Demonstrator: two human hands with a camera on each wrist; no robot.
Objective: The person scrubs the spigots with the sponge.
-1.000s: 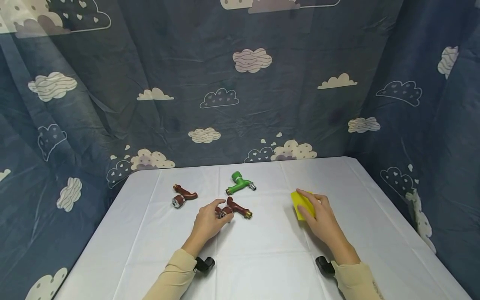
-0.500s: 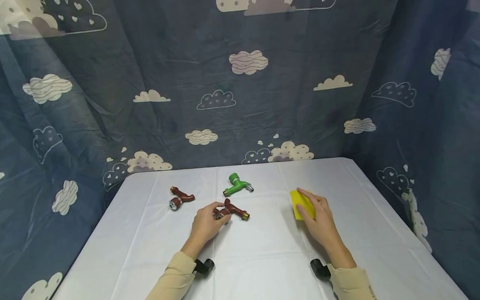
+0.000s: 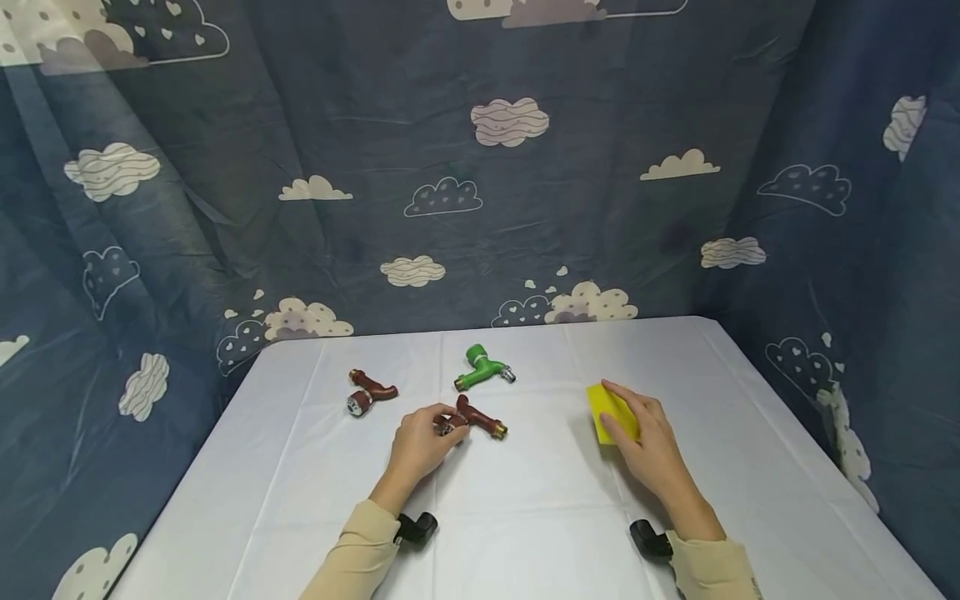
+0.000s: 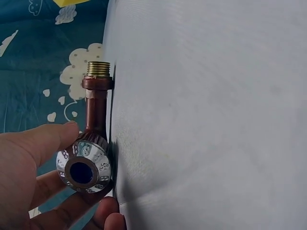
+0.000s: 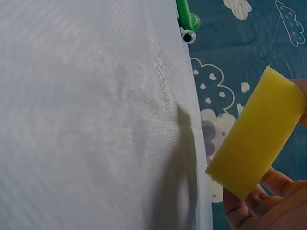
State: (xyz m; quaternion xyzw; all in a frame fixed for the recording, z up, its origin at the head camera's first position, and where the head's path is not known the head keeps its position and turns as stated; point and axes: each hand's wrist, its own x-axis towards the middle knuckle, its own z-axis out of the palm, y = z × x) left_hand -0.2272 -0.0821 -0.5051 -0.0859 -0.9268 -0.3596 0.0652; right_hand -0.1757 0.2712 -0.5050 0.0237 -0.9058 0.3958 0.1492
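Note:
My left hand [image 3: 422, 443] grips a brown tap [image 3: 482, 418] by its round knob in the middle of the table. In the left wrist view the thumb lies along one side of the silver-faced knob [image 4: 82, 168] and the fingers curl beneath it. The tap's threaded brass end [image 4: 99, 69] points away from this hand. On the right, my right hand [image 3: 654, 450] holds a yellow sponge [image 5: 259, 132] between thumb and fingers, its block tilted in the right wrist view. The sponge casts a shadow on the white cloth below.
A second brown tap [image 3: 371, 392] lies to the left of the left hand. Behind the held tap lies a green tap [image 3: 482, 367] with a silver spout. White cloth [image 3: 525, 542] covers the table, and a dark cloud-print curtain [image 3: 352, 242] hangs along its back and sides.
The left thumb and fingers have drawn slightly closer around the tap's knob, while the tap stays in place. My right hand keeps holding the sponge, almost still. The head view has shifted slightly.

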